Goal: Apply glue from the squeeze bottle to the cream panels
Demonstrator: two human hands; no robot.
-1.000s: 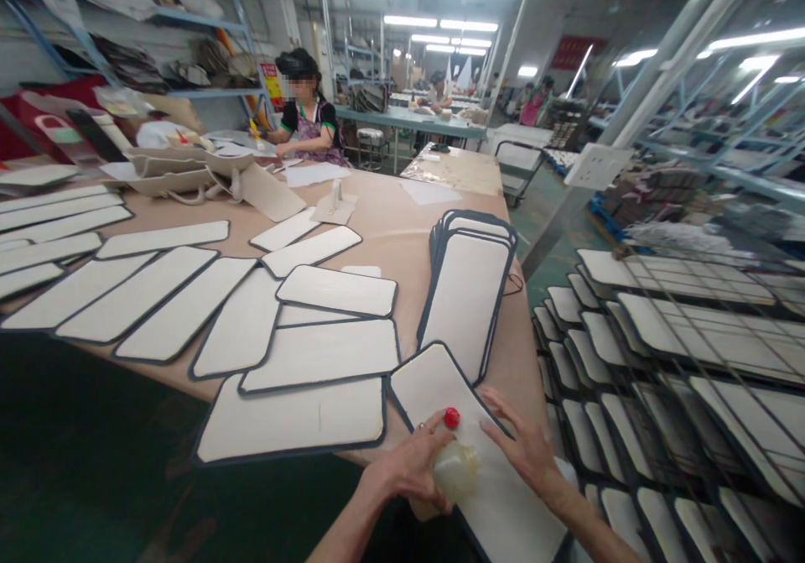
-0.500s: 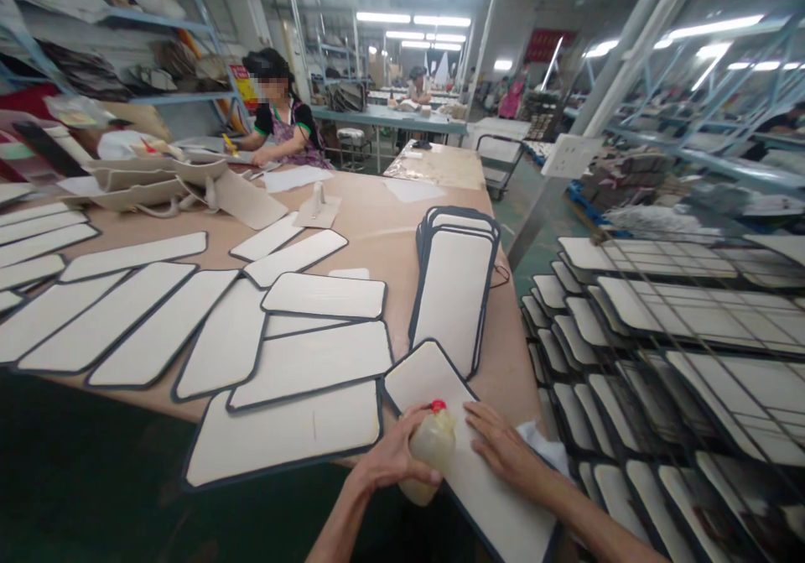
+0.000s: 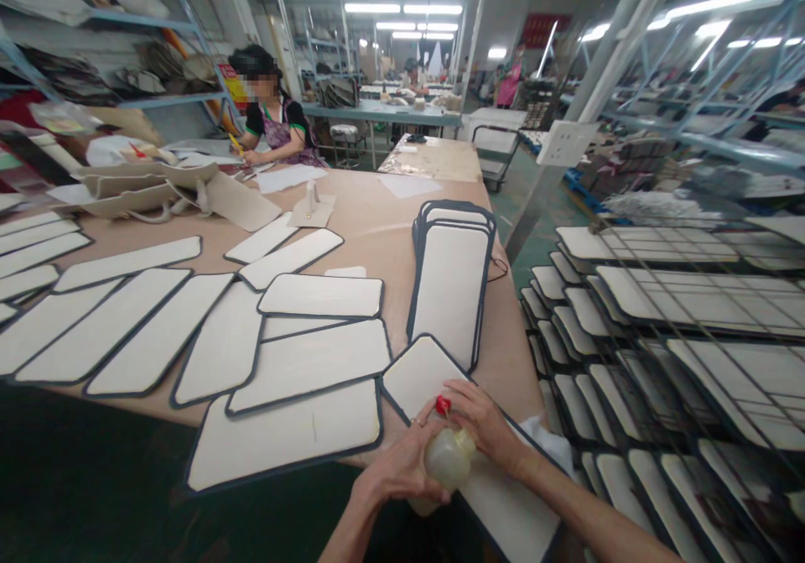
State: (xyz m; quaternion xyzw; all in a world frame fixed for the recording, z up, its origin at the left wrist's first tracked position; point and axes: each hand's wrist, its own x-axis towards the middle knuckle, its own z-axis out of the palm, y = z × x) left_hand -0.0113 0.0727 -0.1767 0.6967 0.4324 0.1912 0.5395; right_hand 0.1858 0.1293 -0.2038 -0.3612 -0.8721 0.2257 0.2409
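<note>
A translucent bottle [image 3: 448, 459] of yellowish liquid is in my left hand [image 3: 402, 467], whose fingers wrap round its side. The fingers of my right hand [image 3: 478, 419] are bent beside the bottle's neck, at the small red cap [image 3: 443, 404]; the cap looks lifted off the neck. Beneath both hands lies a cream panel [image 3: 423, 366] with a dark border, set slantwise at the table's front corner. Behind it stands a pile of like panels [image 3: 451, 282]. More bordered panels [image 3: 314, 362] overlap one another to the left.
A wire rack [image 3: 704, 294] loaded with panels stands right of the table [image 3: 371, 244]. Beige bag parts [image 3: 138, 190] lie at the back left, near a seated person [image 3: 283, 131] working. A metal post [image 3: 534, 202] rises past the table's right edge.
My right hand has left the panel's surface and come in to the bottle's top. The bottle has shifted slightly right with my left hand, and the red cap now looks apart from its neck.
</note>
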